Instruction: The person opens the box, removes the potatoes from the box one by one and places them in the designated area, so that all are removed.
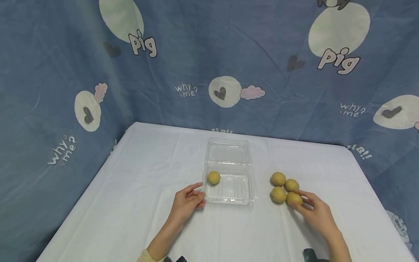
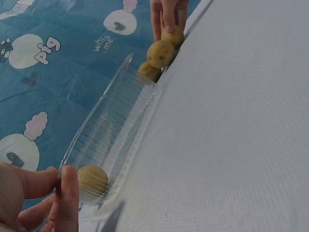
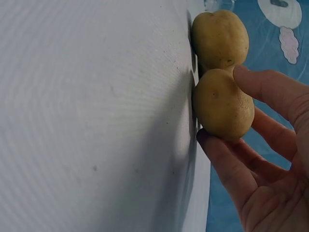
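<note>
A clear plastic clamshell box (image 1: pixel 229 202) lies on the white cloth, its lid (image 1: pixel 228 152) folded back away from me. My left hand (image 1: pixel 187 203) pinches the left rim of the box between thumb and fingers, as the left wrist view shows close up. Inside, at the back left corner, sits one potato (image 1: pixel 214 178). To the right of the box, several potatoes stand in a tight cluster. The thumb and fingers of my right hand (image 1: pixel 312 211) grip the nearest right potato (image 3: pixel 223 104), which is still beside another potato (image 3: pixel 220 38) of the cluster.
The table's white cloth (image 1: pixel 131 182) spreads under everything. Behind and to the left hangs a blue printed curtain (image 1: pixel 183 54). A dark object (image 1: pixel 310 254) shows at the bottom edge near my right forearm.
</note>
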`<action>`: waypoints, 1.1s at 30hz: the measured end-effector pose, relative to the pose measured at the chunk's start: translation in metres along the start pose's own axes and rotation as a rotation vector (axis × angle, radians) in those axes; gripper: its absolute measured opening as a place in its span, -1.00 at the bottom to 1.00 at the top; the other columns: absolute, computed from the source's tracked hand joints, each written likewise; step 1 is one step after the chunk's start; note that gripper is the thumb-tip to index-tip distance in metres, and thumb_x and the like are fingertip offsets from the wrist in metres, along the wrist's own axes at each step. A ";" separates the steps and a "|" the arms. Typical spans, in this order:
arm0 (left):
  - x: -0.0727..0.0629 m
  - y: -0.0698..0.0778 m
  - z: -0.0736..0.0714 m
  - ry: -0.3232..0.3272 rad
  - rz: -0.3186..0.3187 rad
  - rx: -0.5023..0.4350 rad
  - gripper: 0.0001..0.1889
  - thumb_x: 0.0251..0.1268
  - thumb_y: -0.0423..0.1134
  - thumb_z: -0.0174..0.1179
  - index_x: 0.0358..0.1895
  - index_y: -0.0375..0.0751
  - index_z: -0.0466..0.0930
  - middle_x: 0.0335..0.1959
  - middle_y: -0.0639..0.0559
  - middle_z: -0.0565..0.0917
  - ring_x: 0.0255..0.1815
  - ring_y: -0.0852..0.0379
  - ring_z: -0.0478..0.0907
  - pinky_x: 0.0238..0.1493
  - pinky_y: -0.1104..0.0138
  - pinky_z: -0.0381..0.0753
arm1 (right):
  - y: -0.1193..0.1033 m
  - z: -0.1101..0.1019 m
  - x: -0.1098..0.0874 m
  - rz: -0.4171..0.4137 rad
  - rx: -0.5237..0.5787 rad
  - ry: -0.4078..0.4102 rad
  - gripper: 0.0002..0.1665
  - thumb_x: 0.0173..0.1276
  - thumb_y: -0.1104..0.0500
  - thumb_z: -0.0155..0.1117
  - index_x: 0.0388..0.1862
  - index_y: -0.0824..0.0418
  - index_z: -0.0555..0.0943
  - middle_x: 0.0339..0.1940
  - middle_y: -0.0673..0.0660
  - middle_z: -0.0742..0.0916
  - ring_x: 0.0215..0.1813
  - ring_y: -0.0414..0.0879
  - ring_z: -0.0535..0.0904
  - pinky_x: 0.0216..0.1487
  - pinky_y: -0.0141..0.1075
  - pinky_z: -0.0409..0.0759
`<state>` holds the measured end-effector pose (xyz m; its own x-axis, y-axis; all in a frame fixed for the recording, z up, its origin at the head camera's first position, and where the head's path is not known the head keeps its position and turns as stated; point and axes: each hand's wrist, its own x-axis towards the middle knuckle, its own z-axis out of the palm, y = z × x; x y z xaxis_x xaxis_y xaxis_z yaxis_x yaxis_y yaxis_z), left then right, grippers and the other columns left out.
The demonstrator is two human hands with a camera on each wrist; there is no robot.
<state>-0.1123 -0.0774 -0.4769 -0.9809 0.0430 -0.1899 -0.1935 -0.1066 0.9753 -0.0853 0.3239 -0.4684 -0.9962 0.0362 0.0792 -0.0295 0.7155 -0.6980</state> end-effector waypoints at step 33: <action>0.002 -0.003 0.000 0.007 -0.002 0.027 -0.54 0.27 -0.45 0.29 0.24 -0.41 0.48 -0.35 -0.12 0.60 -0.37 0.10 0.67 -0.25 0.33 0.76 | -0.001 -0.006 -0.011 -0.006 -0.037 0.108 -0.49 0.29 0.20 0.42 0.18 0.35 0.54 0.14 0.34 0.60 0.14 0.32 0.54 0.02 -0.12 0.63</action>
<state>-0.1135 -0.0765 -0.4798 -0.9805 0.0363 -0.1929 -0.1953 -0.0800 0.9775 -0.0735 0.3269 -0.4638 -0.9814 0.1054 0.1604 -0.0300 0.7412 -0.6706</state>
